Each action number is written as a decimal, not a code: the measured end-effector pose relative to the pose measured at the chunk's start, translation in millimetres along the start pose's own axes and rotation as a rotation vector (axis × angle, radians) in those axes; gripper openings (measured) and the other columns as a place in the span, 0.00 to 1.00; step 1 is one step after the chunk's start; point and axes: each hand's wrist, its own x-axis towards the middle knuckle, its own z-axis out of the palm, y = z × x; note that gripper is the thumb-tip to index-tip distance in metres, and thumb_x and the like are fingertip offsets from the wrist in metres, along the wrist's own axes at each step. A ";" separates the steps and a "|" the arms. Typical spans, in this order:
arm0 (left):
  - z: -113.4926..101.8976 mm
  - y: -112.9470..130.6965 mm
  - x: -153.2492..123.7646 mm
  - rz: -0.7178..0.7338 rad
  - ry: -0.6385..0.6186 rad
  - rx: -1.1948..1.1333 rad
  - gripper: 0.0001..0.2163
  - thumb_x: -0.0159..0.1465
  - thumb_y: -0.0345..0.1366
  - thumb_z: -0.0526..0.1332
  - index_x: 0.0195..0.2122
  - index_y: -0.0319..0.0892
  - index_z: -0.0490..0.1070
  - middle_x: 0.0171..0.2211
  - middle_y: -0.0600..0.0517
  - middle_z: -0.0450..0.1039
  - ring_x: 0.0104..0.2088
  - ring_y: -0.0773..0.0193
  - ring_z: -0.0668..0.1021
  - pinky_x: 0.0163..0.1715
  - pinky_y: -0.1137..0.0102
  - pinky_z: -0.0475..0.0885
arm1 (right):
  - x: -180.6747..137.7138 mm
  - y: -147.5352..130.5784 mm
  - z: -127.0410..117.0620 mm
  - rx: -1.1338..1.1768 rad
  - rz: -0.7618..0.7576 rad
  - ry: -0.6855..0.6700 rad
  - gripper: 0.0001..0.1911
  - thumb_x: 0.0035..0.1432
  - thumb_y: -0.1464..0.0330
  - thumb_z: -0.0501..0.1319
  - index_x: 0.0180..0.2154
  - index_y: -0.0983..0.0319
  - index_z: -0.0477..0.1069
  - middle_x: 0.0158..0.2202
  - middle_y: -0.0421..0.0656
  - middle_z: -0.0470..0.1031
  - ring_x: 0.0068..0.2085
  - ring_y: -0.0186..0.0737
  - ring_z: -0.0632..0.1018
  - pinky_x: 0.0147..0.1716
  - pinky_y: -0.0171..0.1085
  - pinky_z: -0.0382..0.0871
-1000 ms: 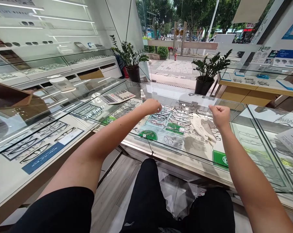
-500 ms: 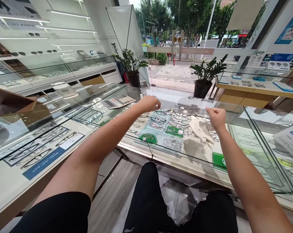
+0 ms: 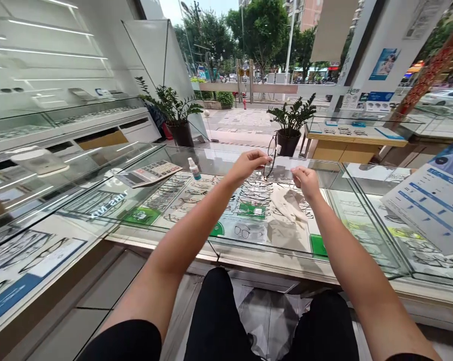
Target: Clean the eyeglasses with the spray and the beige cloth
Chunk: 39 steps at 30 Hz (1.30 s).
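My left hand is raised above the glass counter, its fingers pinched on a pair of eyeglasses. The thin dark frame hangs upright on edge, its lenses one above the other. To the right, apart from the eyeglasses, my right hand is closed with thumb and fingertips together. Whatever it may hold is too small to make out. Below it a pale cloth lies crumpled on the counter top. Rows of spectacle frames show through the glass.
On the counter to the left are a calculator and a small spray bottle. A printed board stands at the right. Potted plants are beyond the counter, before the glass doors.
The view has swung to the right. My left hand has come closer to my right hand, and the eyeglasses now show clearly in it. The spray bottle has come out from behind my left arm.
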 end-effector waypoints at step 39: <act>43.5 -66.5 -3.2 0.080 0.040 -0.013 0.21 0.64 0.56 0.73 0.39 0.44 0.72 0.44 0.44 0.83 0.49 0.55 0.84 0.41 0.67 0.78 | -6.6 -8.8 -1.3 -0.414 -0.344 0.486 0.13 0.68 0.57 0.67 0.48 0.55 0.70 0.43 0.44 0.86 0.37 0.41 0.82 0.37 0.41 0.71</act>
